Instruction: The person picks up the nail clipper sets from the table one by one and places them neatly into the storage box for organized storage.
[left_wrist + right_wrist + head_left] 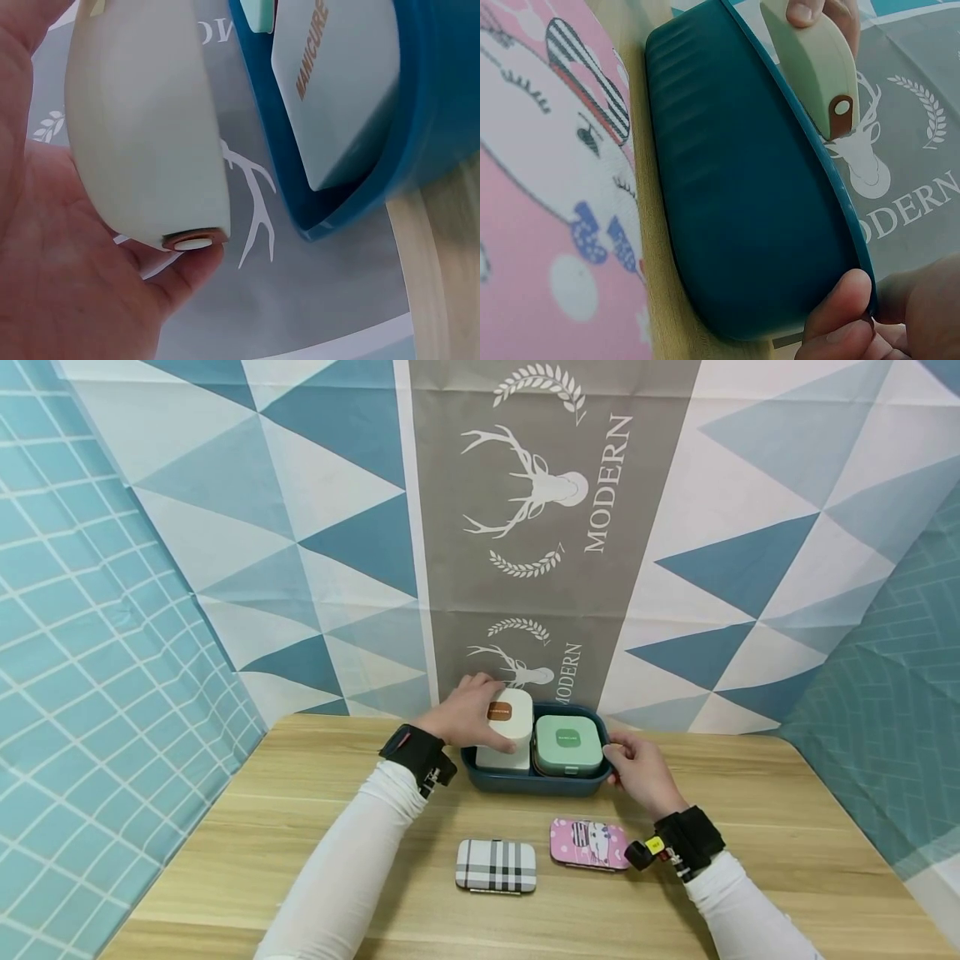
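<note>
My left hand (pixel 467 714) grips a cream manicure case (pixel 516 720) with rounded corners, fingers on its far side and thumb on the near side. In the left wrist view the case (pixel 150 112) shows a brown snap tab and hangs above the dark blue basket (pixel 435 97). Inside that basket lies a white case (pixel 341 90) lettered MANICURE, and a mint green case (pixel 567 743) fills the right side. My right hand (pixel 643 770) pinches the basket's right rim, thumb and fingers on either side of the wall (pixel 742 187).
A black and white plaid case (pixel 496 866) and a pink case with a cartoon cat (pixel 589 843) lie on the wooden table (pixel 675 893) in front of the basket. Directly behind the basket hangs a patterned cloth (pixel 360 635).
</note>
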Motion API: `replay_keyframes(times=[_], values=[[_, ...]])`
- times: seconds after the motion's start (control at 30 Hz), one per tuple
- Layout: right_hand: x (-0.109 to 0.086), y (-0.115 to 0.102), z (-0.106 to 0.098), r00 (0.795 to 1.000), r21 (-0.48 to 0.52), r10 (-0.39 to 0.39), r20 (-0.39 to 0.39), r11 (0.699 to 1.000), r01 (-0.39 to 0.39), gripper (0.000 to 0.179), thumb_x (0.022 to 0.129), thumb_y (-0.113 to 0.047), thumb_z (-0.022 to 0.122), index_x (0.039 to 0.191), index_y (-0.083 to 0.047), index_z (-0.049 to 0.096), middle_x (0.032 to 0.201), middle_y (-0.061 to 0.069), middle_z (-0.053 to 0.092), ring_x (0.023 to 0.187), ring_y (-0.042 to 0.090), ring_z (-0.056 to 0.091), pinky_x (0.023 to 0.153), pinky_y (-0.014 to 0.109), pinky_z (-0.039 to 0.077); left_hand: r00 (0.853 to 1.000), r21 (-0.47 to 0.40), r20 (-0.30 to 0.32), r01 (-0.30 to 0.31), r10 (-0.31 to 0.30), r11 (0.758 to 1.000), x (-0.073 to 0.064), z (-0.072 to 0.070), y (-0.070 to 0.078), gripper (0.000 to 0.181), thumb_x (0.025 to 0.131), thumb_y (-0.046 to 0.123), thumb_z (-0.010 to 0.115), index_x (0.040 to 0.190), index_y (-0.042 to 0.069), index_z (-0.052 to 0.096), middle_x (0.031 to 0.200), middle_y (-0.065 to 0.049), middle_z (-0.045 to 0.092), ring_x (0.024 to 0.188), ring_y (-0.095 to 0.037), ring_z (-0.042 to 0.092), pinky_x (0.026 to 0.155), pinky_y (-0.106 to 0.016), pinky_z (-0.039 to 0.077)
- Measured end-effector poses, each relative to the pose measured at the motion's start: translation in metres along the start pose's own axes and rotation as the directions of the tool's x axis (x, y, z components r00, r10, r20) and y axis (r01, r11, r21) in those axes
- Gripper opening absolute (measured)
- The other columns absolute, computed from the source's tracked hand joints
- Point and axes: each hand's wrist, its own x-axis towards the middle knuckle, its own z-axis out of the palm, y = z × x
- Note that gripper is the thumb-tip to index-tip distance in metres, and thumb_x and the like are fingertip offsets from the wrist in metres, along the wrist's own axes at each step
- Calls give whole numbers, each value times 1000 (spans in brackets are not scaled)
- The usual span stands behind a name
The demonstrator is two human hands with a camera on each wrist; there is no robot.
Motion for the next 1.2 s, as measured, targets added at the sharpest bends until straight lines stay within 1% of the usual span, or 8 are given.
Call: replay_keyframes(times=[0.37,0.63,0.87,1.2], values=[[-1,-1,1,1000,-5,-15,1,1000,15,44,114,-19,52,152,3,49,91,12,60,73,27,65,61,32,54,1000,22,2,-11,11,1000,2,4,2,111,74,56,92,159,2,44,152,-14,46,136,-33,40,114,-45,41],[-1,-1,1,1000,-6,-20,3,1000,20,45,114,-18,51,153,4,48,90,12,60,73,28,65,60,32,54,1000,11,7,-26,26,1000,3,9,1,113,74,54,92,160,0,42,153,-16,46,138,-35,41,116,-47,40],[-2,-2,1,1000,-17,-24,2,1000,24,44,114,-18,51,152,4,49,90,12,60,73,27,65,60,31,54,999,13,27,-18,18,1000,3,11,0,115,75,56,91,162,1,39,156,-17,44,140,-36,39,117,-49,39],[2,0,1,1000,1,-24,1,1000,24,42,113,-15,52,150,4,51,87,12,60,71,28,65,58,32,54,1000,23,25,-17,16,1000,5,14,-1,116,74,57,91,162,1,40,154,-17,45,138,-36,41,116,-50,39]])
